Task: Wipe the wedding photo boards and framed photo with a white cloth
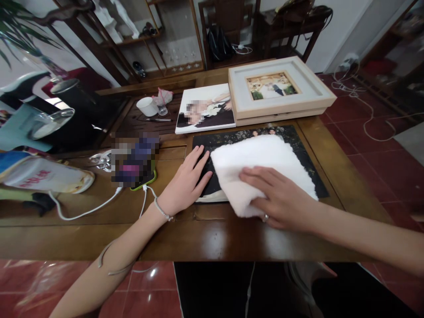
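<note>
A dark photo print (298, 148) lies flat on the wooden table (205, 234) in front of me. A white cloth (261, 163) covers most of it. My right hand (281, 198) rests palm down on the near part of the cloth, fingers stretched out and pressing it onto the print. My left hand (185, 183) lies flat with fingers spread on the print's left edge, holding it down. A bracelet circles my left wrist.
Behind the print lie a canvas photo (207, 108) and a light wooden frame (278, 90). To the left are a phone in a green case (135, 165) on a white charging cable, a white cup (146, 106), a tipped canister (46, 174) and a dark kettle (71, 95).
</note>
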Demonstrator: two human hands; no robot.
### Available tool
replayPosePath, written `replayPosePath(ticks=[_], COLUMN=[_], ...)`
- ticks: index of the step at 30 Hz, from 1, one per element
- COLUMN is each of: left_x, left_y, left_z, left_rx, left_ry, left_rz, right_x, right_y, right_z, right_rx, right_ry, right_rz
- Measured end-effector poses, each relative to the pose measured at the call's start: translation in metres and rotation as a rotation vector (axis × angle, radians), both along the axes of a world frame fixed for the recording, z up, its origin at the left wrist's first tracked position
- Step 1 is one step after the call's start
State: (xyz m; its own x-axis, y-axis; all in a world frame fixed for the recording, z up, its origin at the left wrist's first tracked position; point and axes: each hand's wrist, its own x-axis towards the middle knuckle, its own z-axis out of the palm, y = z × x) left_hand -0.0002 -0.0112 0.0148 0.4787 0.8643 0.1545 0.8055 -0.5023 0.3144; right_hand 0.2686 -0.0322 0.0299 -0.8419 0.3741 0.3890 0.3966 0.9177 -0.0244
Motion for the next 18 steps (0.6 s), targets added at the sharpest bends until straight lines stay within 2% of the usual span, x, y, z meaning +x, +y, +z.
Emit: replayPosePath(ticks=[3,6,10,18], left_x=[-0.001,-0.001,0.0,0.001], left_y=[0.001,0.001,0.001,0.0], left_z=[-0.001,-0.001,0.001,0.0], left_rx=[-0.007,-0.014,-0.017,0.016], left_ry=[-0.012,-0.018,-0.006,0.009], left_rz=[-0.013,-0.017,-0.003,-0.002], right_x=[-0.004,-0.004,-0.002,-0.003], right_y=[-0.018,-0.02,-0.002,0.033], right_z=[-0.002,-0.002,0.001,0.003], right_rx=[0.013,0.007,-0.018,0.037], right_ry=[0.004,-0.012,-0.035,-0.065], right_rz=[0.041,0.074,0.075,-0.037])
